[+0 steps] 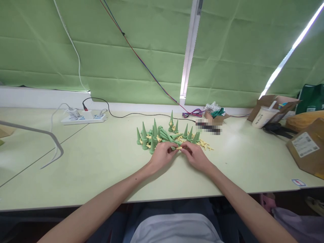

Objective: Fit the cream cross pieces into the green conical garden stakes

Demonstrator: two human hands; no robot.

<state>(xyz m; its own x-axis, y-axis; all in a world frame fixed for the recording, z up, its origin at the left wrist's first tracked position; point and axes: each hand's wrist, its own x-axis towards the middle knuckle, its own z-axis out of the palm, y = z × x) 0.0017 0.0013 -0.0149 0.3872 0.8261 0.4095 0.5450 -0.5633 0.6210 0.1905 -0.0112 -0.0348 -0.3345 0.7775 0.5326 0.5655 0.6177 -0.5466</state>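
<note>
My left hand (163,156) and my right hand (196,156) meet over the table, fingertips pinched together. Between them shows a small yellow plastic piece (179,147), held from both sides; its exact shape is mostly covered by my fingers. Just beyond my hands lies a pile of long green plastic stems (165,134). Several green cone-shaped spikes (144,133) stand upright to the left of the pile, and more green cones (190,134) stand to its right. Loose small yellow pieces (205,144) are scattered beyond my right hand.
A white power strip (84,118) with plugs sits at the back left, its black cable running along the table. At the right are a drink cup (263,116), an open cardboard box (254,109) and a labelled carton (307,148). A small box (215,118) stands at the back.
</note>
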